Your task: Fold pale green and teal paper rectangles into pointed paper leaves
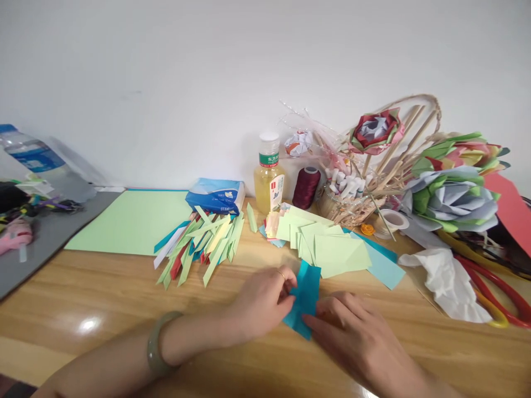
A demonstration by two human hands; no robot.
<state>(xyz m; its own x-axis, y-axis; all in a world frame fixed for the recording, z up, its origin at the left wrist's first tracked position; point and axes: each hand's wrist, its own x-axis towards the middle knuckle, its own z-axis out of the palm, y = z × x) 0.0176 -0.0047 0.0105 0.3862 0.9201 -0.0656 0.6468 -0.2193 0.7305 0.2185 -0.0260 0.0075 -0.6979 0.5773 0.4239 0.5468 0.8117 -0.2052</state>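
Observation:
A creased strip of teal paper (pixel 307 287) lies between my two hands, low over the wooden table. My left hand (pixel 265 298) pinches its left edge between thumb and curled fingers. On the other side, my right hand (pixel 357 331) grips the lower right edge, with the thumb on top and the fingers partly hidden. Just beyond the strip, light green paper rectangles (pixel 338 253) are fanned out in a loose stack. A pile of folded paper strips (pixel 207 243) in green, teal, white and red sits beyond my left forearm.
Behind stand a bottle of yellow liquid (pixel 269 182), a maroon thread spool (pixel 306 188) and a blue tissue pack (pixel 215 194). Paper flowers (pixel 454 199), a crumpled tissue (pixel 452 284) and red-handled scissors (pixel 498 284) are at the right. Green sheets (pixel 133 221) lie left, near a water bottle (pixel 45 163).

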